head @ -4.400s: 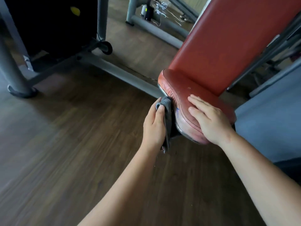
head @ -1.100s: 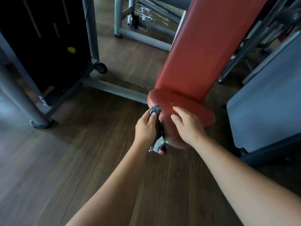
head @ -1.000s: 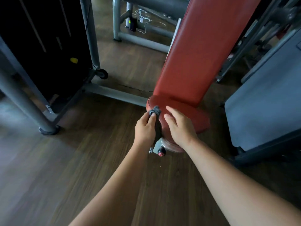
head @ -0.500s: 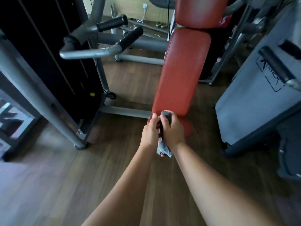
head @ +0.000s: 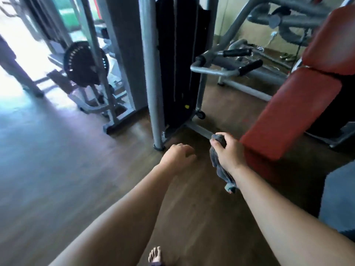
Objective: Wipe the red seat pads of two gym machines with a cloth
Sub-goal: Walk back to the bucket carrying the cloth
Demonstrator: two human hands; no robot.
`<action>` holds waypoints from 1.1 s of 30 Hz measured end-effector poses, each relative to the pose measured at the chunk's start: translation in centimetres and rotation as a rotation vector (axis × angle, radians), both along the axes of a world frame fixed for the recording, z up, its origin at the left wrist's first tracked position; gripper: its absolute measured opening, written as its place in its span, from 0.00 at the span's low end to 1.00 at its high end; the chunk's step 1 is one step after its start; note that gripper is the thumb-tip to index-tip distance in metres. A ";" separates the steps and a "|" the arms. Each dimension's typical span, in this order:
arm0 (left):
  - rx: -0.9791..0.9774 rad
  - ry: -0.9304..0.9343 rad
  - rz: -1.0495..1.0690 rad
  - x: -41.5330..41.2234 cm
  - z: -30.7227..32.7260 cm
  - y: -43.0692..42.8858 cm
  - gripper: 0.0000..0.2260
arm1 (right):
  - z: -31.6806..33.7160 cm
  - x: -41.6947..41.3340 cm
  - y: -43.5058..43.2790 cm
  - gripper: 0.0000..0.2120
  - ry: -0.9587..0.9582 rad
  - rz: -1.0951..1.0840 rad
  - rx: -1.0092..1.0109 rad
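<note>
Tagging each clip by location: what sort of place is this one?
Most likely a gym: a black weight stack framed by grey steel posts, black handle grips on a machine, and a red padded backrest on the right. The right hand grips a grey cloth.

Dark wood-plank floor (head: 57, 169); a weight-stack machine's grey post (head: 151, 83) stands on it, rubber-footed; a second machine's grey base (head: 113, 126) sits further left; a bare foot (head: 155, 255) rests nearest.
</note>
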State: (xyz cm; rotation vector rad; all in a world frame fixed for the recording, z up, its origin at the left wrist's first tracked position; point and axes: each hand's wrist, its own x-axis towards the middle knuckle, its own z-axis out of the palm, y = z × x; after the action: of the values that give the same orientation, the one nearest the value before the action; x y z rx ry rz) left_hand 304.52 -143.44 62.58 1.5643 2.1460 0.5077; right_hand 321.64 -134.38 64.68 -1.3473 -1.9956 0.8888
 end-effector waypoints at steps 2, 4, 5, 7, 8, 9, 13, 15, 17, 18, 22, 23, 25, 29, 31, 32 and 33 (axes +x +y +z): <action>-0.021 0.047 0.085 -3.3 0.2 -4.6 0.13 | 0.2 -3.8 -2.4 0.13 -0.025 0.109 -0.020; -0.048 0.090 0.171 -6.7 0.2 -9.5 0.12 | 0.5 -8.0 -5.5 0.13 -0.023 0.233 -0.032; -0.061 0.104 0.225 -8.5 0.2 -12.1 0.12 | 0.6 -10.3 -7.2 0.13 -0.023 0.300 -0.030; -0.100 0.116 0.338 -12.0 0.3 -17.3 0.15 | 0.8 -15.0 -10.9 0.14 -0.047 0.431 -0.023; -0.122 0.120 0.390 -13.8 0.3 -20.0 0.15 | 0.9 -17.5 -13.0 0.14 -0.063 0.495 -0.016; -0.147 0.119 0.439 -15.6 0.4 -22.8 0.15 | 0.8 -19.9 -15.1 0.14 -0.072 0.552 -0.014; -0.210 0.125 0.621 -23.2 1.1 -34.3 0.16 | 0.9 -29.9 -24.5 0.13 -0.108 0.750 0.003; -0.245 0.131 0.690 -27.1 1.5 -40.0 0.17 | 1.2 -34.7 -29.2 0.10 -0.105 0.827 0.004; -0.290 0.146 0.741 -31.2 1.8 -45.5 0.18 | 1.5 -39.5 -33.9 0.07 -0.081 0.878 0.000; -0.304 0.148 0.765 -33.1 1.9 -48.0 0.19 | 1.5 -41.8 -36.0 0.07 -0.080 0.907 0.000; -0.334 0.149 0.837 -40.1 2.1 -55.9 0.19 | 1.6 -50.8 -43.7 0.09 -0.070 0.967 -0.029; -0.341 0.152 0.845 -42.1 2.1 -57.3 0.18 | 1.5 -53.0 -45.2 0.10 -0.072 0.981 -0.042; -0.359 0.160 0.849 -46.4 2.0 -59.5 0.19 | 1.4 -57.7 -47.8 0.13 -0.081 1.015 -0.057; -0.357 0.179 0.888 -56.9 1.4 -62.6 0.19 | 0.3 -68.6 -50.7 0.13 -0.073 1.054 -0.067; -0.360 0.196 0.910 -62.7 1.1 -63.6 0.20 | -0.3 -74.8 -51.5 0.13 -0.062 1.066 -0.063; -0.359 0.200 0.921 -65.6 1.1 -64.0 0.20 | -0.5 -78.1 -51.7 0.13 -0.058 1.074 -0.059; -0.359 0.196 0.935 -68.5 1.0 -64.3 0.20 | -0.6 -81.4 -52.0 0.13 -0.062 1.089 -0.057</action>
State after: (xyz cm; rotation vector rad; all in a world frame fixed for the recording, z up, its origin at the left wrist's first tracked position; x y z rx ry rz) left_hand 236.02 -207.77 63.61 0.3650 2.8464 0.2064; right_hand 240.28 -186.36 64.08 -0.1897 -2.7576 1.3407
